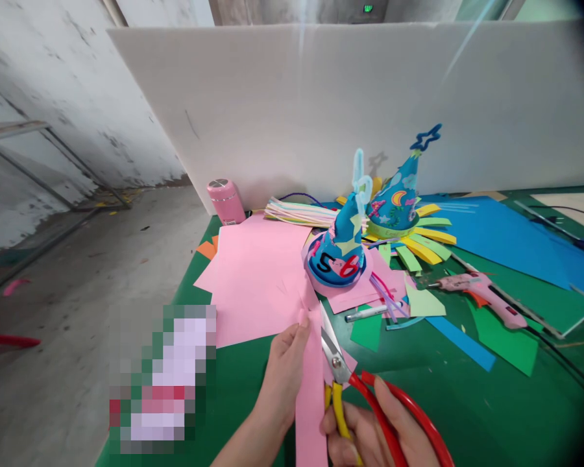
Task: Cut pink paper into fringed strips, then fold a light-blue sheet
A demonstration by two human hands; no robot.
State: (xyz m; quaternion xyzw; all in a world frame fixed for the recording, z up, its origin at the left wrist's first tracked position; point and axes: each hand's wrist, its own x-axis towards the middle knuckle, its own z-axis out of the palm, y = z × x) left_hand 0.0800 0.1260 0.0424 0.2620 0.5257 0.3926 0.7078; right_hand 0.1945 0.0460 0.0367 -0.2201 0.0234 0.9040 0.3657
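Observation:
My left hand (287, 363) pinches a long pink paper strip (311, 415) near its top, thumb uppermost. My right hand (370, 428) grips scissors (338, 363) with red handles and silver blades. The blades are apart and point away from me, just right of the strip's edge. Yellow handles (339, 412) of another tool show beside my right fingers; I cannot tell whether the hand holds them too. Beyond the hands stands a blue cone hat (343, 240) with a pink brim, the digits 5 and 6 and a light-blue fuzzy wire top.
Pink sheets (257, 272) lie left of the hat. A second cone hat (399, 201) with yellow and green strips stands behind. To the right lie a pink glue gun (484, 292), a marker (367, 313) and blue card (506, 240). A pink bottle (226, 202) stands by a white panel (321, 97).

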